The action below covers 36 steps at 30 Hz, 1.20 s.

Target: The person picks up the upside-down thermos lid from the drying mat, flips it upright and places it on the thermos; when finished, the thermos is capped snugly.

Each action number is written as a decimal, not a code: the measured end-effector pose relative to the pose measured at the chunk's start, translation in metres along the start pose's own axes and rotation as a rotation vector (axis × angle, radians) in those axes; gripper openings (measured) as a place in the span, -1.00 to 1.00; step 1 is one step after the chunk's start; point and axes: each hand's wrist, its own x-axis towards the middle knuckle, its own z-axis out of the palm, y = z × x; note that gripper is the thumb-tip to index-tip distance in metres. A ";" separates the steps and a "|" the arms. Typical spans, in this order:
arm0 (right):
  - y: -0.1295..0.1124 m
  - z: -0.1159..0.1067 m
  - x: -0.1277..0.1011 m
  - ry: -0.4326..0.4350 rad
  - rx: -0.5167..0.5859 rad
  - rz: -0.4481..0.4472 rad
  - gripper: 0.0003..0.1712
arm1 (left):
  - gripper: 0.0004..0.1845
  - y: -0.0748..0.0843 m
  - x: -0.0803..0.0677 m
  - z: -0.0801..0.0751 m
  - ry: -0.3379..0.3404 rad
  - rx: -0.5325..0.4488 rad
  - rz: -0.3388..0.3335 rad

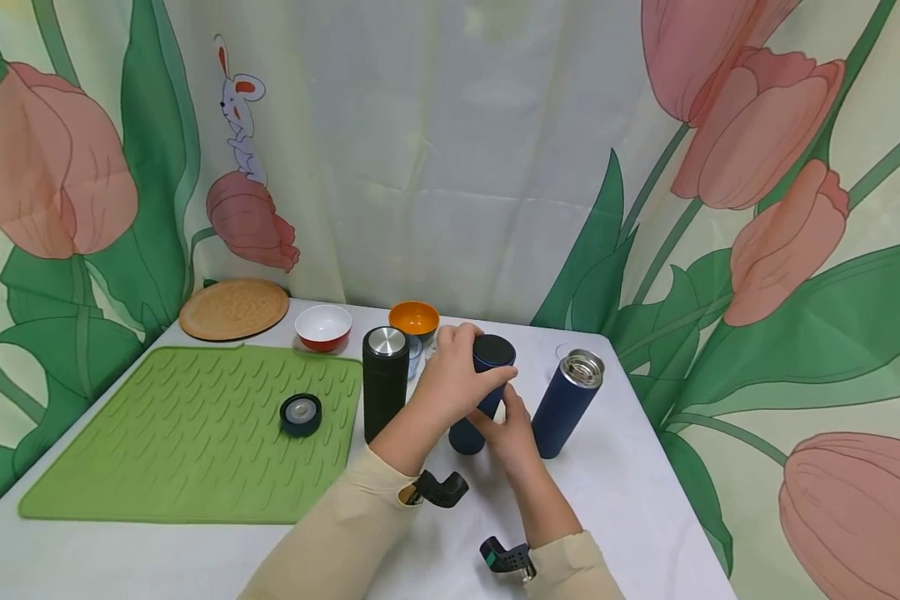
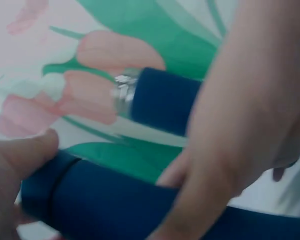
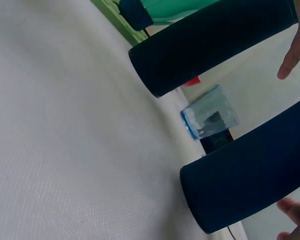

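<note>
Between both hands leans a dark blue insulated bottle (image 1: 466,437), its base at the tablecloth. My left hand (image 1: 453,375) grips the bottle's lid (image 2: 47,187) at the top. Lower down, my right hand (image 1: 512,433) holds the body, fingers and thumb curled round it, as the left wrist view shows. To the right is a second blue bottle (image 1: 567,408) with no lid on, its bare steel neck (image 2: 124,95) showing. A black bottle (image 1: 385,387) with a silver-topped lid stands left of my hands. On the green mat lies a loose dark lid (image 1: 301,415).
A ribbed green mat (image 1: 187,433) covers the table's left side. Along the back are a round wooden board (image 1: 234,309), a red-and-white bowl (image 1: 323,327), an orange bowl (image 1: 414,318) and a clear cup (image 3: 210,112). Behind hangs a tulip-printed curtain (image 1: 450,167).
</note>
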 end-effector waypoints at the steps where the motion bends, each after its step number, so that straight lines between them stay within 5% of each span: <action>1: 0.000 0.000 0.000 0.000 0.005 -0.005 -0.15 | -0.20 -0.001 0.001 -0.003 -0.038 -0.005 0.011; 7: -0.003 0.001 0.002 -0.006 0.025 -0.001 -0.11 | -0.26 -0.006 0.008 -0.019 -0.182 -0.011 0.048; 10: -0.003 0.003 0.003 -0.005 0.017 0.011 -0.10 | -0.20 -0.006 0.006 -0.015 -0.121 -0.014 -0.003; 14: -0.001 0.007 0.003 0.005 0.004 0.028 -0.09 | -0.04 -0.003 -0.001 0.000 0.044 -0.035 -0.097; 17: 0.000 0.008 0.002 0.006 0.001 0.026 -0.09 | -0.04 -0.002 -0.004 0.008 0.126 -0.038 -0.102; 20: -0.001 0.006 0.002 0.005 0.020 0.008 -0.12 | -0.13 -0.003 -0.004 0.005 0.110 -0.034 -0.063; 26: -0.004 0.002 0.002 0.011 0.065 -0.024 -0.15 | -0.27 -0.005 0.001 -0.017 -0.084 -0.052 0.012; 29: -0.005 0.002 0.003 0.001 0.052 -0.014 -0.11 | -0.28 -0.004 0.003 -0.023 -0.127 -0.038 0.017; 32: -0.003 0.002 0.003 -0.001 0.010 0.021 -0.10 | -0.14 0.000 0.002 -0.018 -0.096 -0.021 -0.019; 36: -0.002 0.003 0.001 0.023 -0.059 0.035 -0.15 | 0.10 0.009 0.000 0.000 0.031 0.006 -0.095</action>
